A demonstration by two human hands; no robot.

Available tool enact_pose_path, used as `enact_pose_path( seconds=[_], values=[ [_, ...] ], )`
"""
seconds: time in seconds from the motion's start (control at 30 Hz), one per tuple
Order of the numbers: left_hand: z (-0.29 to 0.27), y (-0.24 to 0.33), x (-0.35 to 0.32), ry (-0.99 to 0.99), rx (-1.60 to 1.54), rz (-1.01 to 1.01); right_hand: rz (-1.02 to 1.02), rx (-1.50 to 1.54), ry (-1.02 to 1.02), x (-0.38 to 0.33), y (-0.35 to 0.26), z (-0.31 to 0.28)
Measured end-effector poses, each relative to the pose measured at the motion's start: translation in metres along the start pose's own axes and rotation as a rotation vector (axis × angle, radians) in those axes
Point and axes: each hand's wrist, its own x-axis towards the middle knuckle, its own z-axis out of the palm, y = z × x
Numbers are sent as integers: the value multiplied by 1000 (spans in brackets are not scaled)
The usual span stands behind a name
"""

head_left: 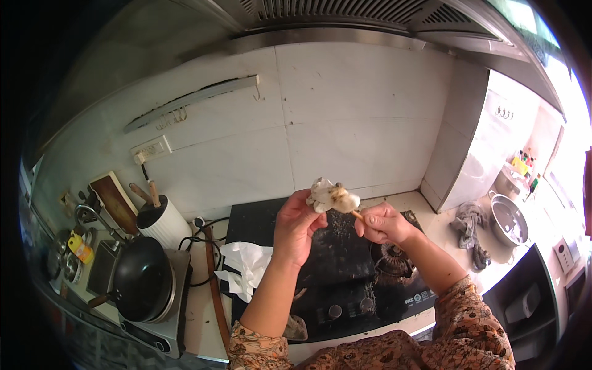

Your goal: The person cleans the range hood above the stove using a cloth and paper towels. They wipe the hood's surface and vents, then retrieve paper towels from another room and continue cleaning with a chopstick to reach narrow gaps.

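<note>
Above the black glass gas stove, my two hands meet at a thin wooden stick. My right hand is closed around the stick. A crumpled white wad with brown-black stains, which looks like tissue, covers the stick's far end. My left hand pinches the wad's left side between thumb and fingers. Loose white tissue lies on the left part of the stove. To the right, partly behind my right forearm, sits a dirty burner.
At left, a black wok rests on a portable cooker, near a white ribbed holder with wooden handles. A grey rag and a metal basin occupy the right counter. A range hood hangs overhead.
</note>
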Motion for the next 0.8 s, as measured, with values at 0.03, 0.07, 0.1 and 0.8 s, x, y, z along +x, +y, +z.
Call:
enact_pose_path(
  seconds=[0.03, 0.07, 0.1, 0.8],
  values=[
    [-3, 0, 1, 16, 51, 11, 4, -111, 13, -2, -5, 1],
    [1, 4, 2, 106, 206, -14, 10, -221, 25, -2, -8, 3],
    [-1, 6, 2, 91, 393, 103, 17, -330, 24, -2, -12, 7],
    [-11, 25, -27, 86, 95, -171, -404, -1251, 190, -9, -11, 32]
  ],
)
